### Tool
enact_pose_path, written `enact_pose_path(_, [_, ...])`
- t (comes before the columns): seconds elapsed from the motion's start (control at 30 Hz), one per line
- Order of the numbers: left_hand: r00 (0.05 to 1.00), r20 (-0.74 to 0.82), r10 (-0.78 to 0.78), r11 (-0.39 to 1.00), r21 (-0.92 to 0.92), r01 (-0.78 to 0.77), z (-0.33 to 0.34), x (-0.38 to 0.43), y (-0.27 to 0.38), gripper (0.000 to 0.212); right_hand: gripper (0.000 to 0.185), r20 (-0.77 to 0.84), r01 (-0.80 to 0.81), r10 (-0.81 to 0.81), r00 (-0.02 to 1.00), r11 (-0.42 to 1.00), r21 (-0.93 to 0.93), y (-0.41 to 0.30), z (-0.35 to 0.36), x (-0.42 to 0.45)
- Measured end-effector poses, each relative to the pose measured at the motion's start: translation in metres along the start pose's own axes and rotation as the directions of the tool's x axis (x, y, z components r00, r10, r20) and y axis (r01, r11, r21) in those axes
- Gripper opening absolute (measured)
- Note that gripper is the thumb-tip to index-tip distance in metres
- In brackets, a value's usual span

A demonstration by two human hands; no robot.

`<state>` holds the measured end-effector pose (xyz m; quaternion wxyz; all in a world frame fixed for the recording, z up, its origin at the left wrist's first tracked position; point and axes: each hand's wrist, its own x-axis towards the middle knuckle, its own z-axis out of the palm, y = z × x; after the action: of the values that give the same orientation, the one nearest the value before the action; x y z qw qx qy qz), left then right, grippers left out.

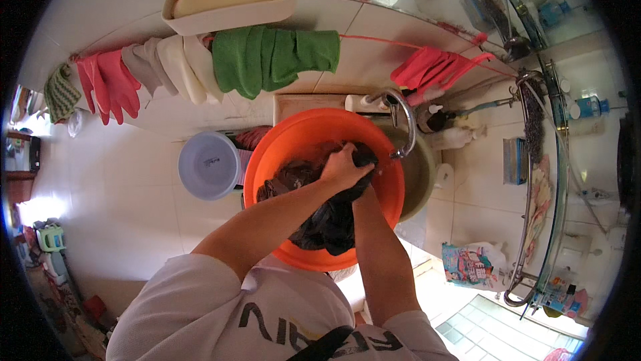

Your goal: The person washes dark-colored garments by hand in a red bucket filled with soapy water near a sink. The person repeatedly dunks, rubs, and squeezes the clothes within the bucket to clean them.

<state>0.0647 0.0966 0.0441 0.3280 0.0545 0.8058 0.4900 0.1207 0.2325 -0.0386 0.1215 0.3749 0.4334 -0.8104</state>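
Observation:
A large orange plastic basin (280, 135) stands below the curved metal faucet (411, 125). Dark wet cloth (325, 226) lies bunched in it, with a browner part at the left. My left hand (345, 166) grips a raised fold of black cloth near the basin's right side, fingers curled over it. My right hand (364, 188) is mostly hidden behind that fold and the cloth; only the wrist and forearm show plainly, so its grasp cannot be told. The faucet's mouth is just right of the hands, above the basin's rim.
An olive basin (423, 180) sits partly under the orange one. A pale blue basin (209, 165) stands left. Green cloth (275, 58), pink gloves (107, 83) and a red cloth (425, 68) hang from a red cord. Bottles (450, 137) stand behind the faucet.

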Motion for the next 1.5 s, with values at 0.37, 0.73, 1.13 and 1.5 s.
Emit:
enact_pose_path(0.37, [0.979, 0.052, 0.195, 0.509, 0.848, -0.146, -0.007, 0.022, -0.084, 0.079, 0.066, 0.188, 0.002, -0.401, 0.896, -0.420, -0.907, 0.002, 0.016, -0.019])
enact_pose_path(0.73, [0.962, -0.158, 0.224, 0.966, 0.168, -0.198, -0.012, -0.001, -0.002, 0.080, 0.064, -0.011, -0.039, 0.042, 0.999, 0.976, 0.216, 0.003, 0.016, 0.005])
enact_pose_path(1.13, [0.994, 0.029, 0.110, 0.583, 0.808, -0.088, -0.018, 0.025, -0.080, 0.080, 0.060, 0.352, 0.160, -0.526, 0.774, -0.376, -0.913, 0.003, 0.009, 0.008])
enact_pose_path(1.5, [0.995, 0.013, 0.102, 0.956, 0.274, -0.102, -0.064, 0.019, -0.074, 0.069, 0.058, -0.232, 0.058, -0.052, 0.971, 0.998, 0.019, -0.046, 0.068, -0.057])
